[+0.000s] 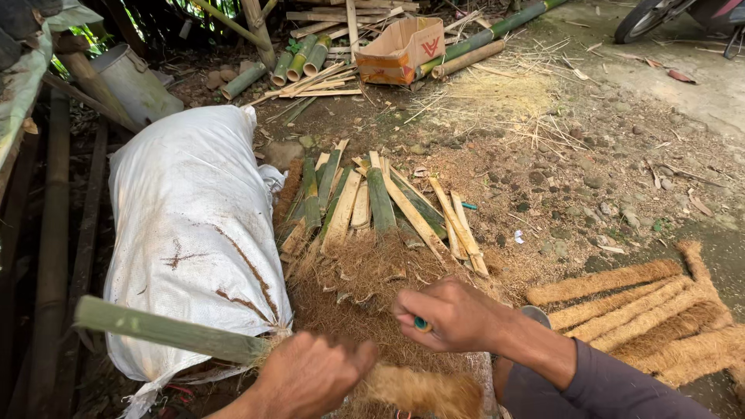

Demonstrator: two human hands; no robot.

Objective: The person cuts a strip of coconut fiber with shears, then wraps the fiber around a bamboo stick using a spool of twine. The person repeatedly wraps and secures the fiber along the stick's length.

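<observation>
Closest to us, the left hand [310, 376] is clamped around a green bamboo stick [167, 330] right where brown coir is bound onto it. That stick lies nearly level, its bare end pointing out to the left over the white sack [190, 225], rising just slightly that way, while the coir roll [423, 389] carries on to the right along the same line. So the long axis runs left to right across the bottom of the view, just in front of the person

Right hand [454, 314] sits above the roll, fingers curled shut around a small tool with a green handle [421, 324]; what the tool's working end looks like I cannot tell, it is hidden in the fist

Beyond the hands is a heap of loose coir [365, 275], and past that a fan of split bamboo slats [372, 206] on the dirt. Off to the right, finished coir rolls [644, 310] lie side by side. Farther back there is a cardboard box [400, 50] among bamboo poles
</observation>
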